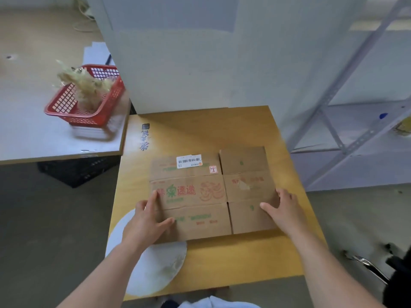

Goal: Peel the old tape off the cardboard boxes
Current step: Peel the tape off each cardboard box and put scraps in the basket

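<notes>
A flattened cardboard box, printed red and green, lies mid-table on the wooden table, towards its right edge. The left hand and right hand lie flat on the box's left and right edges, fingers straight, gripping nothing. Pin it firmly, then hunt for a lifted tape end. A barcode label shows, but the tape itself is hard to make out.
</notes>
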Tool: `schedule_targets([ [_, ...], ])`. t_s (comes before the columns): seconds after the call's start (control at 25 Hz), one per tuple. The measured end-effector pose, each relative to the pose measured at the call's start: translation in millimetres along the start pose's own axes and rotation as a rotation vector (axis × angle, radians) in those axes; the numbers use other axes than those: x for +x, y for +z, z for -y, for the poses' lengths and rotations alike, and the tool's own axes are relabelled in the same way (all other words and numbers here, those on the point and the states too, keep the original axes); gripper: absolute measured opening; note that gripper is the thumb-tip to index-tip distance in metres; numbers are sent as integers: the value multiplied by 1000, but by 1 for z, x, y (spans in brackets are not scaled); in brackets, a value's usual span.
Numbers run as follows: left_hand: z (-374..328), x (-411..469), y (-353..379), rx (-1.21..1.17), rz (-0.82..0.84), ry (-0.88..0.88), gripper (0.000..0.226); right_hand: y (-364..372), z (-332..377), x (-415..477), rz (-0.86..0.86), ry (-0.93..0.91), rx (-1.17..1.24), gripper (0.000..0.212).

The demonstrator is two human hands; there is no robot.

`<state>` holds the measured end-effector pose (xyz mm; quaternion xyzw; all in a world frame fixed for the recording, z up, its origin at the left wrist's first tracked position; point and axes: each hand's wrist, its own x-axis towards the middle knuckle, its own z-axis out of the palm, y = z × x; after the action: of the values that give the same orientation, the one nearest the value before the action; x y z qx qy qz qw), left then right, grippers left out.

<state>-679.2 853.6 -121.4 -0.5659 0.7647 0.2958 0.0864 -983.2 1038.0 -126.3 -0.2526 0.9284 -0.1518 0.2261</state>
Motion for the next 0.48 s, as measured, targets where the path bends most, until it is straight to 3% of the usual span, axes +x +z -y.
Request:
schedule_targets([
  [0.12, -12, 4, 4, 217, -112, 17, 89, 12, 17, -2, -148, -236, -317, 79],
  [0.24, -38, 6, 15, 391, -116, 194, 84, 34, 54, -7, 7, -460, -394, 74],
  [0.48, -49, 6, 52, 429, -131, 139, 79, 65, 60, -7, 10, -471, -558, 74],
])
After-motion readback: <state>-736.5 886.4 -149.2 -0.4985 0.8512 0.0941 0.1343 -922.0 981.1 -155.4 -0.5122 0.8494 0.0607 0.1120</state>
